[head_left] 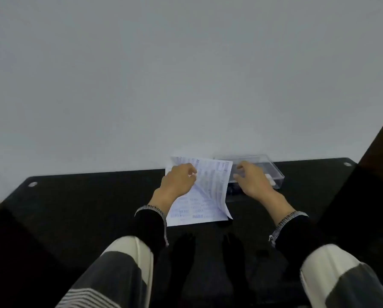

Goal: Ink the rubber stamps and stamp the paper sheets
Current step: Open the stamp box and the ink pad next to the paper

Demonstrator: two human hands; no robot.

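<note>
Sheets [205, 192] already stamp-covered (blue marks blurred). Left hand [179, 181] grip curled, pinching top sheet; right hand [251, 182] loose, empty, beside clear box [272, 172]. Stamps unseen; much seems done.

White printed paper sheets [205, 196] on the black tabletop, top sheet lifted and curled at its right edge

**Count of things on the dark table**

Two hands show, the left hand [179, 179] and the right hand [253, 182], at frame centre. One stack of paper sheets [205, 196] lies there; its sheet count cannot be told. One clear plastic box [267, 172] sits centre right.
</note>
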